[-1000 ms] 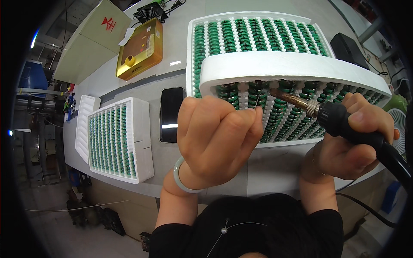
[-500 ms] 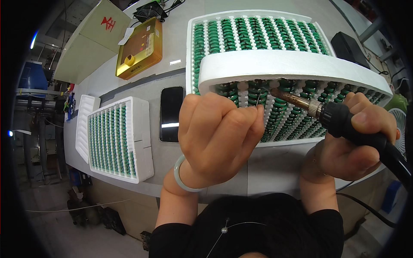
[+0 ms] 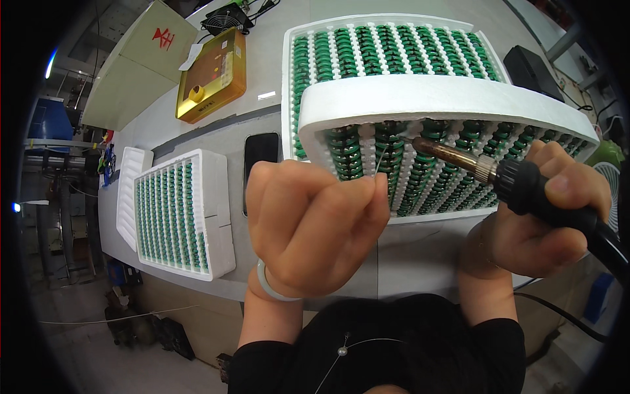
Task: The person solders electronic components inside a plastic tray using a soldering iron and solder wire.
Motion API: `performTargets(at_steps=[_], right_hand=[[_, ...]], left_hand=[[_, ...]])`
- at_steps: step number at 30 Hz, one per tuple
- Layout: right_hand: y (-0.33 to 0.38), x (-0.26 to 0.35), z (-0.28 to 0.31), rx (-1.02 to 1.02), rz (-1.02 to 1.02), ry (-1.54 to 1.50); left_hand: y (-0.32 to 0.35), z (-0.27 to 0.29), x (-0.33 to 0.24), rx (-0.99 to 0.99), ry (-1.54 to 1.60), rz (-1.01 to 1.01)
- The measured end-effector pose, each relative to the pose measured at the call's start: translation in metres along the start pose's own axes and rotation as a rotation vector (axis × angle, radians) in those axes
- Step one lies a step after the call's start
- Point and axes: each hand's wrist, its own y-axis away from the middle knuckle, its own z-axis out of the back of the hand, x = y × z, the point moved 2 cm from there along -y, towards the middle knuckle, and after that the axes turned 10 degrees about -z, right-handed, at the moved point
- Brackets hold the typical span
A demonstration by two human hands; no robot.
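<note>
Between the thumb and fingers of my left hand (image 3: pixel 312 226) is a thin, silvery wire that looks like solder (image 3: pixel 381 156). It points up at the top ends of the green ring-shaped coils (image 3: pixel 346 156). My right hand (image 3: pixel 535 243) is wrapped round the black handle of a soldering iron (image 3: pixel 518 187). The iron's browned tip is close to the coils just under the edge of a white foam tray (image 3: pixel 446 98). That tray stands tilted, its rows of coils facing me. Whether the tip touches a coil I cannot tell.
Behind the tilted tray lies another white foam tray (image 3: pixel 287 85) of green coils. A smaller coil-filled foam tray (image 3: pixel 220 217) sits at the left. A phone (image 3: pixel 261 154) lies beside my left hand. Farther back are a yellow box (image 3: pixel 223 79), a black fan (image 3: pixel 226 18) and a black box (image 3: pixel 531 72).
My left hand has shifted left and slightly down with the wire, which is now farther from the iron's tip. The iron has barely moved.
</note>
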Motion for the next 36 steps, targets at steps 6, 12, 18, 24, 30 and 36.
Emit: performTargets(at_steps=[6, 12, 18, 24, 30, 36], right_hand=[[0.000, 0.001, 0.005, -0.023, 0.035, -0.185], [-0.001, -0.001, 0.006, -0.055, 0.028, -0.141], [-0.002, -0.001, 0.009, -0.016, 0.012, -0.157], [-0.002, -0.001, 0.007, -0.043, 0.013, -0.138], [-0.001, 0.000, 0.006, -0.039, 0.018, -0.143], [0.003, 0.007, -0.004, -0.127, -0.074, -0.054]], left_hand=[[-0.002, -0.009, 0.005, -0.039, 0.032, -0.043], [-0.001, -0.014, 0.009, -0.066, 0.034, -0.062], [-0.003, -0.020, 0.012, -0.088, 0.071, -0.100], [-0.003, -0.019, 0.008, -0.088, 0.075, -0.099], [-0.004, -0.001, 0.004, -0.044, 0.039, -0.055], [-0.002, -0.003, 0.009, -0.082, 0.054, 0.032]])
